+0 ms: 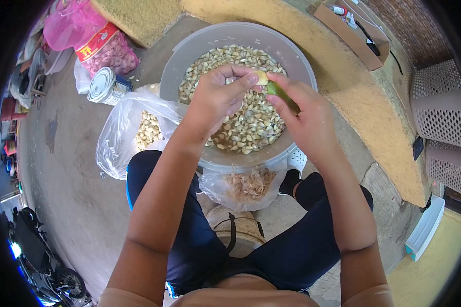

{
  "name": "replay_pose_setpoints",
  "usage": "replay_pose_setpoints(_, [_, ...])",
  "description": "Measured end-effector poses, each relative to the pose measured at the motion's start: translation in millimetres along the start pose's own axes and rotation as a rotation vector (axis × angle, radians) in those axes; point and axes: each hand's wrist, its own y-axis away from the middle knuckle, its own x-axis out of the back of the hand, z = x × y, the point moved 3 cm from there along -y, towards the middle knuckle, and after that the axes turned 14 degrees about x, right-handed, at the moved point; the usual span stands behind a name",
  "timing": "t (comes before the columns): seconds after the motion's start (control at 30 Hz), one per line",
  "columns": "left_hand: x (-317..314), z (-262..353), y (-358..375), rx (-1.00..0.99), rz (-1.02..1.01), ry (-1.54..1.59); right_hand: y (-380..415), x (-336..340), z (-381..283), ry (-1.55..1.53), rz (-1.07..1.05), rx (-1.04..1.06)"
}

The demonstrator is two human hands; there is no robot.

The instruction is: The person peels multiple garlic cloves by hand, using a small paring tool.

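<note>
Left hand (216, 97) pinches pale clove (262, 78) above tub (294, 59) | right hand (308, 111) grips green handle (283, 95) | done, seemingly: peeled cloves (148, 130) in left bag (115, 139), skins (250, 185) in near bag (215, 185) | remaining, seemingly: tub's many cloves (243, 57)

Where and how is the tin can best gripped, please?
I would grip the can around its round wall, coming from the bare floor at the left: it seems upright, while the pink bag and clear bag crowd its far and near sides.
</note>
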Motion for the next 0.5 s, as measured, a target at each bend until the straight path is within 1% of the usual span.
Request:
replay_pose_setpoints(0.07, [1,-1,0,0.028,-0.006,0.013,0,0,-2,0.032,-0.034,-0.029])
replay_pose_setpoints(0.17, [2,-1,-1,0.059,-0.017,-0.005,2,-2,1,-0.003,-0.014,0.004])
replay_pose_setpoints(0.27, [5,-1,0,0.097,-0.064,0.013,6,-7,13,-0.448,-0.020,-0.155])
replay_pose_setpoints(0.37, [6,-1,1,0.148,-0.110,0.092,2,3,5,-0.592,-0.092,-0.312])
replay_pose_setpoints(0.47, [5,-1,1,0.196,-0.129,0.160,-1,10,1,-0.593,-0.158,-0.343])
replay_pose_setpoints(0.5, [6,-2,1,0.215,-0.140,0.184,0,10,0,-0.567,-0.167,-0.273])
